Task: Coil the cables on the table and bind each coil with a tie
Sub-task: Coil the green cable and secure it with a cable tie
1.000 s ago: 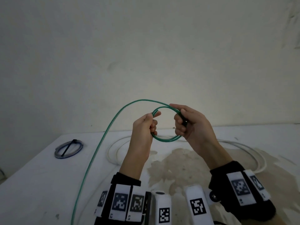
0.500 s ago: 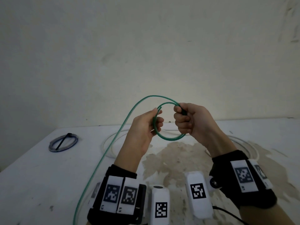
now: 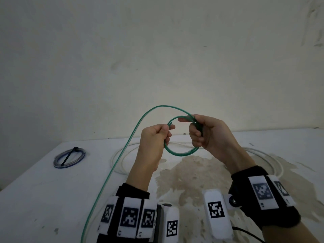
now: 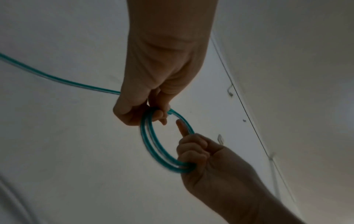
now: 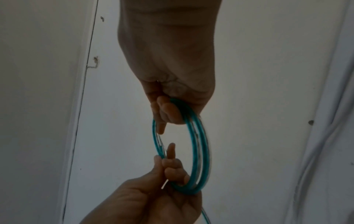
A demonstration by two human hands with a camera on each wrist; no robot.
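A green cable (image 3: 180,152) is wound into a small coil held in the air above the white table (image 3: 35,199). My left hand (image 3: 157,137) grips the coil's left side with curled fingers. My right hand (image 3: 201,132) grips its right side, thumb on top. The cable's free length (image 3: 112,165) arcs over the coil, then runs down and left past the table's front edge. In the left wrist view the coil (image 4: 151,145) shows two loops between my left hand (image 4: 145,112) and right hand (image 4: 191,153). The right wrist view shows the coil (image 5: 199,151) the same way.
A white cable (image 3: 122,155) lies in loose loops on the table behind my hands, reaching to the right (image 3: 270,160). At the back left lies a clear-blue coil (image 3: 69,157) bound with a black tie (image 3: 68,155). A brown stain (image 3: 189,172) marks the table's middle. A wall rises behind.
The arc of free cable above the coil has shrunk as it was drawn in. My right hand has shifted its grip on the coil and my left hand has closed on it.
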